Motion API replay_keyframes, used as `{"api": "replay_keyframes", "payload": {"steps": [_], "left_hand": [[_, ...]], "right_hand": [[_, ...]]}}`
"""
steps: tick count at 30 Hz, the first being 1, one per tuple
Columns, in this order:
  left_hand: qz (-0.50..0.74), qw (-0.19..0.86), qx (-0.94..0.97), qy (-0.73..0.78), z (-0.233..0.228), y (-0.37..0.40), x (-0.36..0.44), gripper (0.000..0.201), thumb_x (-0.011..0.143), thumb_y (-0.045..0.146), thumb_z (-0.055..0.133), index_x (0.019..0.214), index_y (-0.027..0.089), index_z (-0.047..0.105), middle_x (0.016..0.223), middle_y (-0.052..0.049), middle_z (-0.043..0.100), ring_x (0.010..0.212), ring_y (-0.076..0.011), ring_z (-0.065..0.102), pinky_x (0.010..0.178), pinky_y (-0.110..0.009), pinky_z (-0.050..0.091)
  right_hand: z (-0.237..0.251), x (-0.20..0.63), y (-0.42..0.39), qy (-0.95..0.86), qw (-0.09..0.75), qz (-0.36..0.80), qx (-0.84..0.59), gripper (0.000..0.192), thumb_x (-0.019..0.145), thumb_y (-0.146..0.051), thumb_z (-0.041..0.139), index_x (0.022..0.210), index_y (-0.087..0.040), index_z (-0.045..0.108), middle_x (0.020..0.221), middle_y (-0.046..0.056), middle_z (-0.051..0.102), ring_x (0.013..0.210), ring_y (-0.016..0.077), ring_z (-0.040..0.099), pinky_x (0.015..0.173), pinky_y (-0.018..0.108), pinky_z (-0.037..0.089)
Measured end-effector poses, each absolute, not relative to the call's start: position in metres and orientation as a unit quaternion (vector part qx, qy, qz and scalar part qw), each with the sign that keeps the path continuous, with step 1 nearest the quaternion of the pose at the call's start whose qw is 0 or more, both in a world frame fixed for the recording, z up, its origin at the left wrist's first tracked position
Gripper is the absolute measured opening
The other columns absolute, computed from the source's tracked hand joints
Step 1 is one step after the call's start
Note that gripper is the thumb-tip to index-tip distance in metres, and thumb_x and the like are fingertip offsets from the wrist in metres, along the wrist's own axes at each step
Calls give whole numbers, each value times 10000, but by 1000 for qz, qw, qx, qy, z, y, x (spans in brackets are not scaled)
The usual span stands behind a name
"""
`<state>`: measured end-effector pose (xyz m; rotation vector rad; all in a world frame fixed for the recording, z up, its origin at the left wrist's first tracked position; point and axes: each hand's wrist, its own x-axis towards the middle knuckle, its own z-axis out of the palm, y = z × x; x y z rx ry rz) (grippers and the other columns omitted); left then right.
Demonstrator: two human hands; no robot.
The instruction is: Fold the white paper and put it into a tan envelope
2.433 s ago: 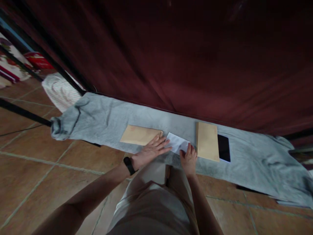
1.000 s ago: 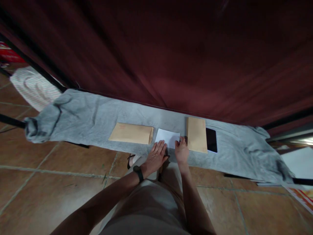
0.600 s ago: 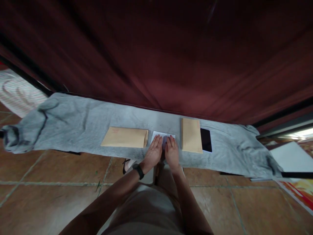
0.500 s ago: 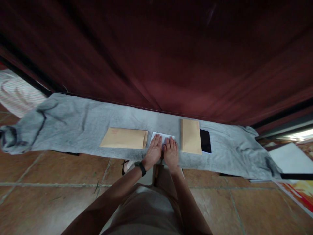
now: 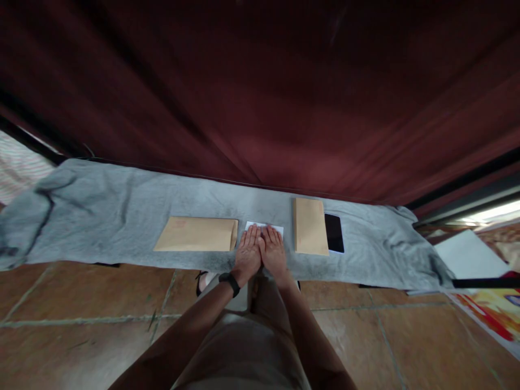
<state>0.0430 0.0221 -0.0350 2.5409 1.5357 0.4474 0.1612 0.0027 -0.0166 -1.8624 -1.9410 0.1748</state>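
Note:
A small white sheet of paper (image 5: 264, 225) lies on the grey cloth, mostly covered by my hands. My left hand (image 5: 248, 252) rests flat on its left part, fingers stretched out. On its right part lies my right hand (image 5: 273, 252), also flat, its thumb touching the left hand. Left of the hands is a brown envelope (image 5: 195, 234), lying lengthwise with its open-looking end toward the paper. To the right, a stack of brown envelopes (image 5: 311, 226) stands crosswise to it, partly over or against a dark-screened phone (image 5: 334, 233).
The grey cloth (image 5: 134, 211) covers a long narrow bench. Behind it hangs a dark red curtain (image 5: 260, 108). White boards (image 5: 467, 254) and a colourful printed sheet (image 5: 495, 314) lie at the right. Brown tiles (image 5: 345, 336) make up the floor.
My hands have drawn closer together on the paper, the right one shifting toward the left until they touch. The whole view has shifted slightly; the envelopes and phone keep their places.

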Motion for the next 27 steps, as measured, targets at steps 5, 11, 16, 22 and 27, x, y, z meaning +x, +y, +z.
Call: {"api": "replay_keyframes", "payload": {"steps": [5,11,16,22,27], "left_hand": [[152,73,844,509,-33,22,45,618,996,162,294,1604,50,282,1648,-195,327,1569,-282,206,1263,-534,256],[171,62,840,511,-29,15,41,623,1019,271,341,1599,47,293,1625,-207,366,1551,-303,261,1251,-525,275],[158,46,839,518,-27,2,34,624,1031,326,356,1564,1,346,1615,-229,367,1544,-313,279,1251,-511,275],[149,17,843,516,-25,-20,19,597,1033,315,360,1542,4,387,1616,-220,371,1547,-300,278,1250,-488,284],[137,12,864,485,-20,-31,4,555,1033,288,360,1504,6,446,1583,-230,427,1522,-305,338,1220,-474,351]], "right_hand": [[-18,165,1,-703,203,56,-679,487,1073,-306,356,1507,-126,484,1588,176,448,1499,275,375,1211,528,318],[-23,181,-5,-706,191,25,-682,516,1062,-300,395,1549,-129,422,1626,175,384,1524,303,324,1206,546,306],[-29,185,-6,-712,174,-4,-681,524,1058,-298,423,1556,-134,413,1622,186,387,1510,312,345,1195,543,316],[-32,185,-6,-714,177,-33,-677,532,1052,-313,437,1551,-129,421,1606,196,412,1489,327,371,1183,539,323],[-32,185,-5,-707,190,-28,-681,537,1042,-313,456,1552,-147,422,1604,194,416,1475,334,390,1166,552,333]]}}
